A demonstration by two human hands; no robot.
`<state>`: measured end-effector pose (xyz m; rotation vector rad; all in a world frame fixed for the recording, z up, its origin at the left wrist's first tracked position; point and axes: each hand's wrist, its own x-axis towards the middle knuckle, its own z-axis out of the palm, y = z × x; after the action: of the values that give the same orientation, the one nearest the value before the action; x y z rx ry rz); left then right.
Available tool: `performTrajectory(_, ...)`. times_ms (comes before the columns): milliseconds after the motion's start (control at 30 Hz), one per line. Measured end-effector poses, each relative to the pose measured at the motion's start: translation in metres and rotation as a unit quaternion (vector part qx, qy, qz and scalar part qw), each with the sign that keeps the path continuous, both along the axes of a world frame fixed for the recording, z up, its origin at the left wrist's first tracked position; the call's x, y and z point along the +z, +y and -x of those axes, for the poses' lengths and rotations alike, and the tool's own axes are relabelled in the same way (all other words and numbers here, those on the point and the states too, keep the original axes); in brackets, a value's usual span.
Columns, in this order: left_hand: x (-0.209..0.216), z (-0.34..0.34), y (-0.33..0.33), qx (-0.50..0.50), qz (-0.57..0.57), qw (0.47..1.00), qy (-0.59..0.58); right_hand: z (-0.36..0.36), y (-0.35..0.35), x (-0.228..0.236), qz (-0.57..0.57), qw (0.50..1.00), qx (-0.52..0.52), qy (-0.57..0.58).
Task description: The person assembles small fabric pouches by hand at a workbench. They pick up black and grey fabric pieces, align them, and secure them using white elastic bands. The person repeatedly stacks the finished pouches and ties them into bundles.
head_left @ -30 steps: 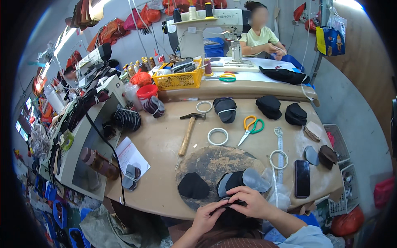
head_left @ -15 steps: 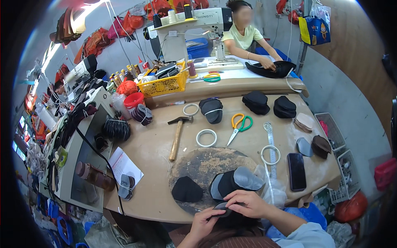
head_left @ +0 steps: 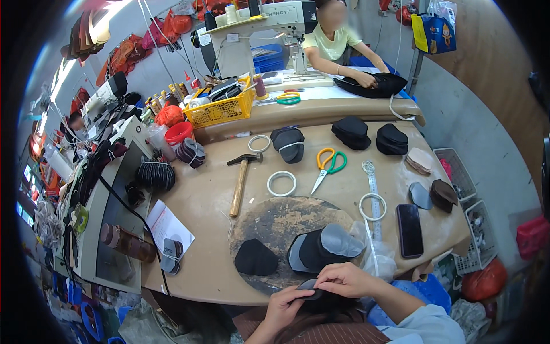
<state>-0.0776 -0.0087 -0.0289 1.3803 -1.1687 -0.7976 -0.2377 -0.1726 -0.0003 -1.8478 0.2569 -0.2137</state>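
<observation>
Near the table's front edge, my left hand pinches a small dark grey and black material piece between thumb and fingers. Bent over the same piece from the right, my right hand presses its fingertips along the edge. More black material hangs beneath, partly hidden by my hands. Just beyond them, on a worn round board, lie a single black cut piece and a fanned stack of black and grey cut pieces.
A wooden-handled hammer, green-and-orange scissors, tape rolls, a ruler and a phone lie around the board. Dark bundles line the back. Beyond, a person handles black material beside a sewing machine.
The whole view has shifted slightly, so the table sits a little higher and further left. My hands keep their grip on the piece, with small finger movements. The person opposite still handles the black material.
</observation>
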Motion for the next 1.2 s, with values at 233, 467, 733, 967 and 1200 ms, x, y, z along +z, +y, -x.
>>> performTrajectory(233,-0.0002,0.0018,-0.0005,0.0,-0.007,1.0,0.0,-0.0006,0.0006,-0.0046,0.005,1.0,-0.018,-0.02)
performTrajectory(467,-0.0014,0.002,-0.0016,-0.011,0.006,1.0,-0.017,0.0019,0.0037,-0.0015,-0.01,0.999,-0.042,-0.02)
performTrajectory(733,-0.006,0.0009,0.0003,-0.023,-0.004,0.999,-0.039,0.0023,0.0027,-0.0027,-0.01,0.999,-0.049,-0.018)
performTrajectory(967,-0.0065,0.0027,0.0011,-0.033,0.004,0.999,-0.043,0.003,0.003,-0.0066,-0.007,0.998,-0.054,-0.021)
performTrajectory(1200,-0.0058,0.0031,0.0013,-0.04,0.0,0.998,-0.044,0.0024,0.0031,-0.0028,0.002,0.998,-0.053,-0.016)
